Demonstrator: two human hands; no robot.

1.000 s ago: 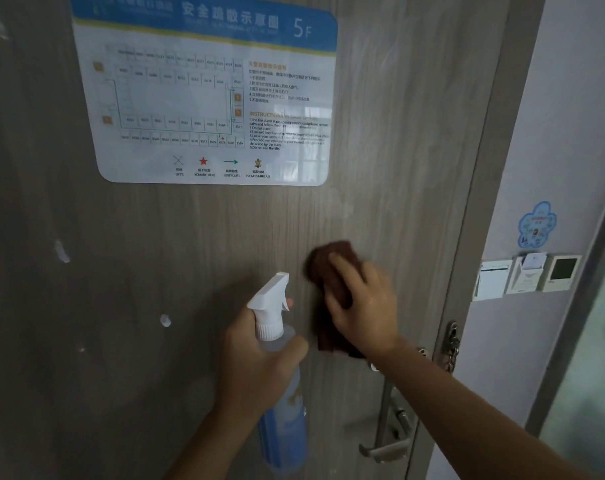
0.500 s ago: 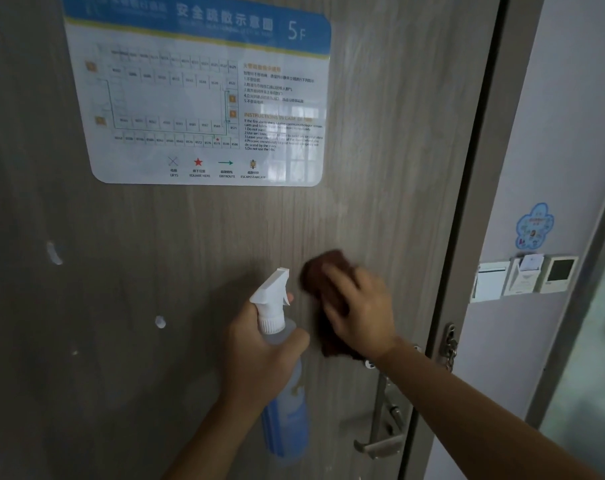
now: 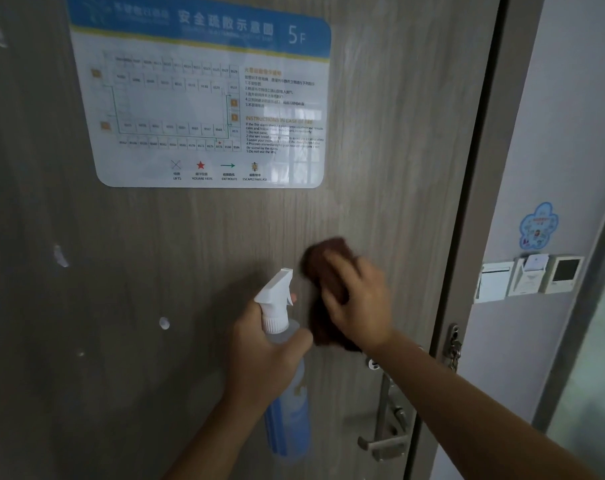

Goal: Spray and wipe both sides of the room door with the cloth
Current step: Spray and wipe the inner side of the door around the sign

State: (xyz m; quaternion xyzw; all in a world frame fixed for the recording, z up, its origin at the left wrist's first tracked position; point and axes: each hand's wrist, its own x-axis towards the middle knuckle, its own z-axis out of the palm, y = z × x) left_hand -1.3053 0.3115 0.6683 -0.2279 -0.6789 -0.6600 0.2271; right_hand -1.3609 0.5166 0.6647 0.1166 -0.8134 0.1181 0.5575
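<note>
The grey wood-grain room door (image 3: 380, 133) fills most of the view. My right hand (image 3: 358, 301) presses a dark brown cloth (image 3: 323, 265) flat against the door, just above the handle; its fingers are blurred with motion. My left hand (image 3: 263, 355) grips the neck of a spray bottle (image 3: 283, 403) with a white trigger head and blue liquid, held upright close to the door, left of the cloth. The nozzle points up and right, toward the door.
An evacuation plan sign (image 3: 204, 98) is stuck on the upper door. A metal lever handle (image 3: 380, 445) and lock plate sit below my right hand. The door frame (image 3: 481, 202) runs down the right, with a chain latch (image 3: 453, 344). Wall switches and a card holder (image 3: 529, 278) lie beyond.
My right hand has slid the cloth a little to the right and up along the door. The left hand and bottle have stayed nearly still. The view has shifted slightly.
</note>
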